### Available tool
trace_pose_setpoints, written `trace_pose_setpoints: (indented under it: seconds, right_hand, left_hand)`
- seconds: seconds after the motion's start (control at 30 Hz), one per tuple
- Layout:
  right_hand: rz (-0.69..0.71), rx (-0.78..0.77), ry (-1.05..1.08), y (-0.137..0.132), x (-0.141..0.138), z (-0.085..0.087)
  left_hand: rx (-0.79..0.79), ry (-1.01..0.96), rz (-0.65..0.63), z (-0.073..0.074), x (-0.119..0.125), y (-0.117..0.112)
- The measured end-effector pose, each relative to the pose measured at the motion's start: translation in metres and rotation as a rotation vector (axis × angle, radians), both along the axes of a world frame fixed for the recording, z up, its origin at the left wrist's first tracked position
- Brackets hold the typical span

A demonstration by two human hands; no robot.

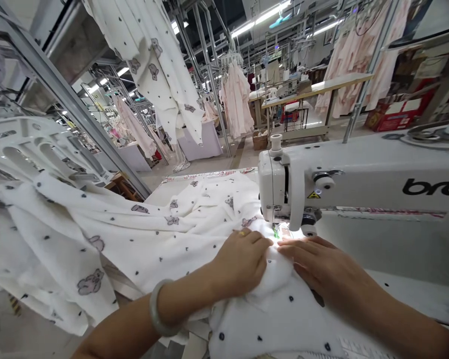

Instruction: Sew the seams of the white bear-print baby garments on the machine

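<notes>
A white fabric (142, 234) printed with small bears and dots lies spread over the sewing table and hangs off its left side. My left hand (243, 259) rests on the cloth with fingers curled, pressing a fold just left of the needle. My right hand (322, 267) lies flat on the cloth, fingers stretched toward the presser foot (277, 230). Both fingertips nearly meet under the head of the white sewing machine (359, 179). A pale bangle sits on my left wrist.
The sewing machine's arm runs off to the right. A white plastic rack (41, 149) stands at the left with cloth draped over it. Garments hang overhead (157, 65) and further back (235, 99). Other work tables (314, 89) and a red box stand across the aisle.
</notes>
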State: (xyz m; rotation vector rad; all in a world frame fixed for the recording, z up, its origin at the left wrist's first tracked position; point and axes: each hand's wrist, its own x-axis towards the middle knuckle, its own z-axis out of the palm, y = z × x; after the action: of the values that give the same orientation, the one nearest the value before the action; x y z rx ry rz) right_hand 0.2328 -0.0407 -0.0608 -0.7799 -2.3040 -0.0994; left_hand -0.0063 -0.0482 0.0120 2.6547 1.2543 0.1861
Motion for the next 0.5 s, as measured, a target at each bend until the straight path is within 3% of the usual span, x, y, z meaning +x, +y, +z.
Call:
trace_pose_setpoints:
  seconds: [0.13,0.23,0.3,0.4,0.5]
  right_hand:
    - [0.055,0.017,-0.016,-0.006,0.0,0.001]
    - [0.171,0.071,-0.059,-0.01,-0.004,-0.002]
    - [0.236,0.109,-0.095,-0.011,-0.006,-0.001]
    - [0.271,0.018,-0.166,-0.013,-0.008,0.01]
    - [0.261,-0.096,-0.197,-0.018,-0.008,0.031]
  left_hand:
    - [-0.028,-0.117,0.036,-0.024,-0.006,-0.03]
    - [0.034,-0.14,-0.062,-0.047,-0.021,-0.012]
    - [0.024,-0.163,-0.18,-0.051,-0.035,0.014]
    - [-0.081,-0.241,-0.28,-0.034,-0.053,0.047]
    - [-0.193,-0.274,-0.181,-0.002,-0.055,0.052]
